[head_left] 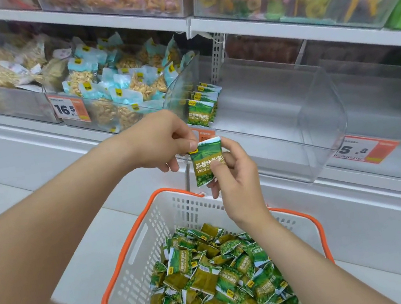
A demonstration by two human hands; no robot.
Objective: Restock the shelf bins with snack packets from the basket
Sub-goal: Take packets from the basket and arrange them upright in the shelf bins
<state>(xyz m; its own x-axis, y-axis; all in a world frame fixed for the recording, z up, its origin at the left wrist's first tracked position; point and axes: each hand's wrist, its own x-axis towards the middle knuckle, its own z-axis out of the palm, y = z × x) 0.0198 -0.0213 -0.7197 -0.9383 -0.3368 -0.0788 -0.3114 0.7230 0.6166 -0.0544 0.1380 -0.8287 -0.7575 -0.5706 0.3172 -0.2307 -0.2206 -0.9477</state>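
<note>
A green pea snack packet (205, 163) is held upright above the basket, in front of the shelf. My left hand (163, 139) pinches its top left corner. My right hand (236, 180) grips its right side with thumb on the front. Below, a white basket with an orange rim (140, 241) holds several more green packets (220, 278). A clear shelf bin (294, 115) behind the hands holds a short row of the same packets (201, 109) standing at its left end.
The bin to the left holds pale blue nut packets (114, 86) behind a 16.5 price tag (68, 111). Further bins of snacks fill the upper shelves. A white ledge (20, 144) runs under the bins.
</note>
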